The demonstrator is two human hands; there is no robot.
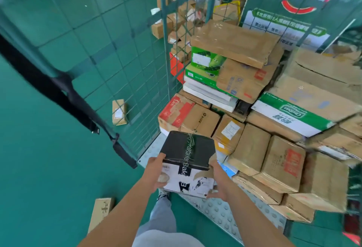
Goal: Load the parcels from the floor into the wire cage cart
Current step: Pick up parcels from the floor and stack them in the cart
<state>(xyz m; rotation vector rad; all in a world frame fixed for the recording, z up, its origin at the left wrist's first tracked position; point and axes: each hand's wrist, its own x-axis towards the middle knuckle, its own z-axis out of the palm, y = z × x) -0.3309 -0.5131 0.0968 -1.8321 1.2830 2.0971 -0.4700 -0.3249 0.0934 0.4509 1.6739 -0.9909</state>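
Observation:
A black-and-white printed box (189,160) is held between both hands just above the front left corner of the wire cage cart's studded metal floor (219,210). My left hand (155,172) grips its left side, thumb on top. My right hand (220,182) grips its right side near a torn brown flap. Inside the cart, several brown, green and white parcels (254,121) are stacked against the green mesh walls (166,66).
On the green floor lie a small brown parcel (119,112) behind the open mesh door (109,54) and a flat brown box (101,212) near my left arm. A black strap (64,93) hangs from the door. More parcels (182,21) are piled beyond the cart.

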